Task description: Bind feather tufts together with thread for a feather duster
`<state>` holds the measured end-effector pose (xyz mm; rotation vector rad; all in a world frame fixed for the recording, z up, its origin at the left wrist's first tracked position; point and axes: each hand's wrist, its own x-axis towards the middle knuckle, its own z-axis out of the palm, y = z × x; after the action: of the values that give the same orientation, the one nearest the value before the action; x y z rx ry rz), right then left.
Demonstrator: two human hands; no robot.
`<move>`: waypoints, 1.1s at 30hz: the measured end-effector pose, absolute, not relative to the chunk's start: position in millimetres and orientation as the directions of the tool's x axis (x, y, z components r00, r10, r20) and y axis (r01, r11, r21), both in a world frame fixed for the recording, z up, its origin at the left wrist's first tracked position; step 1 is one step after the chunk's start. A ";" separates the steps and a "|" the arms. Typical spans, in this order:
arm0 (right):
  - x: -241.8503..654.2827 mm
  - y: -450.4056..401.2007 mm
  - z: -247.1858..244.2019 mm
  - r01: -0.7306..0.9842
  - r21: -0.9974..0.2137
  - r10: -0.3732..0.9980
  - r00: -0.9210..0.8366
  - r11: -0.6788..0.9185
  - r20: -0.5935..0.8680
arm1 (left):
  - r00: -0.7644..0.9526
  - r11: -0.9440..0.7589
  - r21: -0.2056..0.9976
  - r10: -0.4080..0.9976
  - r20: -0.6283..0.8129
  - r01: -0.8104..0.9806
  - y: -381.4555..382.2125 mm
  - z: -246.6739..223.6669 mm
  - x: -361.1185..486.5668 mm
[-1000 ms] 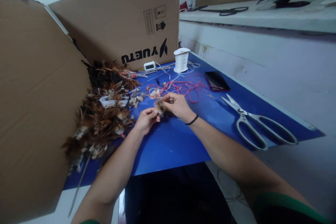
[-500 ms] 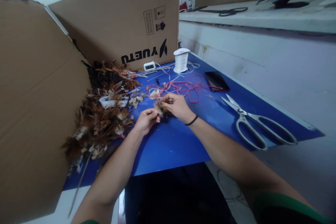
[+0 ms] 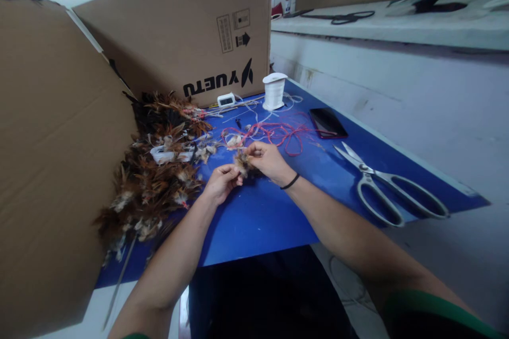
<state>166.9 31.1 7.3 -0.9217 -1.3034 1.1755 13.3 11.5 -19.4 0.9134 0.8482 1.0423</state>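
Note:
Between my two hands, over the blue table [image 3: 254, 222], is a small bunch of brown and tan feathers [image 3: 241, 163]. My left hand [image 3: 223, 182] pinches its near end between thumb and fingers. From the other side my right hand [image 3: 267, 160], with a black band at the wrist, is closed on the bunch with thumb and forefinger together. Part of the bunch is hidden behind the right hand. Just beyond the hands lie loose pale feathers [image 3: 234, 141] and tangled pink string [image 3: 278, 130].
A large heap of brown feathers [image 3: 159, 180] lies left, against cardboard [image 3: 59, 143]. Big scissors [image 3: 368, 170] and a dark phone [image 3: 328, 123] rest right. A white spool [image 3: 274, 92] and a small white digital device [image 3: 226, 100] stand at the back.
My right hand's fingertips have shifted very slightly on the feather bunch. Everything else stays as it was.

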 end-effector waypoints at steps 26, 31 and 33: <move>157.4 35.4 -9.2 -0.268 -0.953 0.983 -0.079 0.138 0.165 | 0.271 0.258 0.902 0.948 -0.167 -0.347 12.7 -20.1 13.7; 159.1 35.2 -7.9 -0.232 -0.957 0.977 -0.080 0.174 0.197 | 0.274 0.251 0.895 0.949 -0.153 -0.369 12.2 -19.5 14.1; 159.8 35.2 -7.3 -0.240 -0.956 0.979 -0.073 0.168 0.190 | 0.269 0.247 0.894 0.951 -0.150 -0.374 11.9 -19.3 14.0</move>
<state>159.8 35.2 -7.3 -0.8578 -1.1820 1.2446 14.0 11.9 -19.3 0.8635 0.8310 1.0617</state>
